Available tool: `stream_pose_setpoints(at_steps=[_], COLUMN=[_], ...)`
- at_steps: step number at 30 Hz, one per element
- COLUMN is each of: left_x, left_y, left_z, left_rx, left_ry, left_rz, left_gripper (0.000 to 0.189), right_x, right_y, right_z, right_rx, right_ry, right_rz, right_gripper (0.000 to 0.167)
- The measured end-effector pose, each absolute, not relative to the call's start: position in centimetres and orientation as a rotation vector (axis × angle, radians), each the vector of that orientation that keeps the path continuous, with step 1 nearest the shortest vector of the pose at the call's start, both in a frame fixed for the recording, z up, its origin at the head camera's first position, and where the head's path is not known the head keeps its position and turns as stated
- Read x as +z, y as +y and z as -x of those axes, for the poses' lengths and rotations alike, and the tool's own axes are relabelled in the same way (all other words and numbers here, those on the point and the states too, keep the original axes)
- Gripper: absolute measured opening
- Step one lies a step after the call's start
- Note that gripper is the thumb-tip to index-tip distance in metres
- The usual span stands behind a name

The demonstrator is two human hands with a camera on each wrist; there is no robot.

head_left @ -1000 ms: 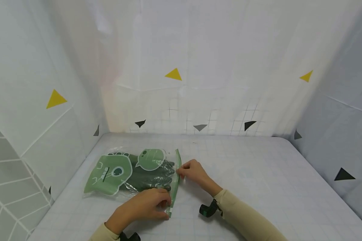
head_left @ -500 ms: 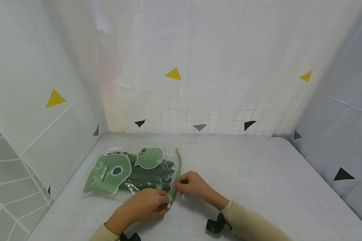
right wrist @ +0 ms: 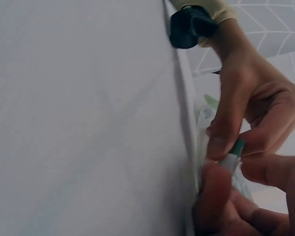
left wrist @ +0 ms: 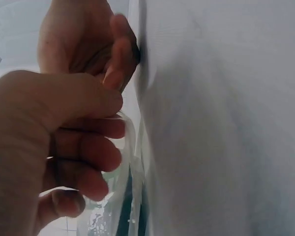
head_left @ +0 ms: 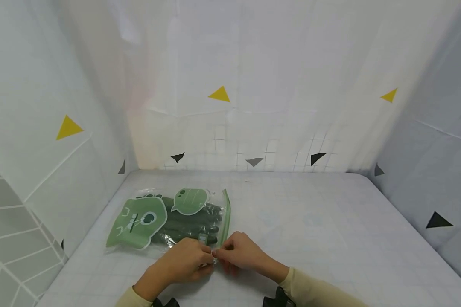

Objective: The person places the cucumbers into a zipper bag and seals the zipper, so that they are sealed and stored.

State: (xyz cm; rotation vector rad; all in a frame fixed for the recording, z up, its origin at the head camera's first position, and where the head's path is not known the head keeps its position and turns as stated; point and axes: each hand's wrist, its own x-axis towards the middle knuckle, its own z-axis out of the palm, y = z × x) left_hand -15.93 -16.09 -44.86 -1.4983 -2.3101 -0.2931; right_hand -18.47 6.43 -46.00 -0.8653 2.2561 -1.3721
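Note:
A clear zip bag (head_left: 136,226) with a green cartoon print lies flat on the table, left of centre in the head view. Several long dark green things (head_left: 176,221) show through it; their kind is unclear. Along its right side runs a green zip strip (head_left: 226,209). My left hand (head_left: 186,262) pinches the near end of that strip between thumb and fingers. Right against it, my right hand (head_left: 243,253) pinches the same end. In the right wrist view a small white zip slider (right wrist: 229,162) and a bit of green strip show between the two hands' fingertips.
The white table (head_left: 311,221) carries a faint grid. White sheets (head_left: 292,85) with yellow and black triangles stand at the back and both sides. A black wrist device (head_left: 279,298) sits under the right sleeve.
My right hand has slid along the zip strip from its middle to the near end, meeting the left hand. The left fingers have closed in on the bag's corner. The bag barely moved.

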Motion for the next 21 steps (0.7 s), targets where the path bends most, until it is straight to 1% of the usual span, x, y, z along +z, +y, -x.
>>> stream_pose_setpoints(at_steps=[5,10,14,21], left_x=[-44.8,-44.7,-44.6,-44.6], left_y=[-16.2,-16.1,-16.0,-15.9], left_z=[15.9,15.9,15.8,15.7], left_rx=[-0.274,-0.262,-0.246,-0.243], left_ry=[-2.283,-2.278,-2.260,-2.227], left_rz=[1.483,1.484,1.483,1.486], left_gripper=[0.015,0.015,0.013,0.021], right_x=[-45.8,-45.7,-46.0,-46.2], right_y=[6.3,6.2,6.0,5.8], right_z=[18.0,17.4,17.2,17.3], right_rx=[-1.420,-1.518,-1.581,-1.677], right_ry=[2.085,1.956,1.909,1.816], right_rz=[0.774,0.663,0.564,0.453], right_gripper=[0.034,0.027,0.025,0.023])
